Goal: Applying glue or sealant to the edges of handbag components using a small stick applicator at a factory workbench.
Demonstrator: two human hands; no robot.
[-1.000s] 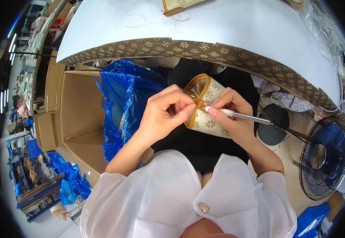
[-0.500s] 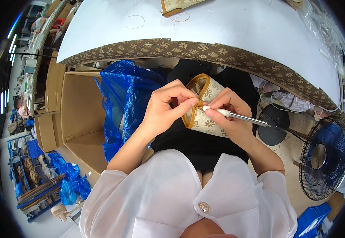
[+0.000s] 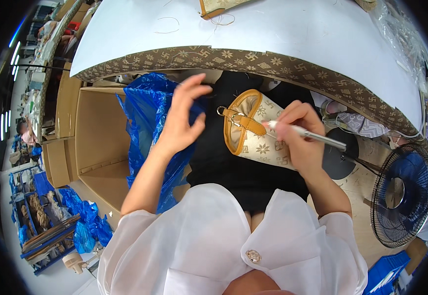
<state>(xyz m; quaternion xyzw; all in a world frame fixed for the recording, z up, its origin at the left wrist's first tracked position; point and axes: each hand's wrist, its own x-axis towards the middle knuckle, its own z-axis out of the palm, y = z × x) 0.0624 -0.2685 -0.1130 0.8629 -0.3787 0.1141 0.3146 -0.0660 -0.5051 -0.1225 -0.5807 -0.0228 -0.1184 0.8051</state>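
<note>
On my black-clad lap lies a small cream pouch (image 3: 268, 145) with a brown printed pattern and tan trim, its open mouth toward the left. A tan strap (image 3: 248, 122) with metal rings crosses the mouth's edge. My right hand (image 3: 300, 130) grips a slim tool (image 3: 317, 137) with a white grip and a silver shaft. Its white end is toward the strap; whether its tip touches the pouch I cannot tell. Left of the pouch, my left hand (image 3: 182, 115) is raised with fingers apart, holding nothing, in front of a blue plastic bag (image 3: 147, 105).
A white worktable (image 3: 273, 29) with a patterned edge curves ahead, bearing another cream piece (image 3: 224, 7) and loose thread. A cardboard box (image 3: 101, 128) stands left beside the blue bag. At the right are a black fan (image 3: 403, 196) and clear plastic (image 3: 396, 34).
My left hand has let go of the pouch's edge, opened and moved up and left. My right hand has shifted slightly right with the tool, and the strap and rings now show.
</note>
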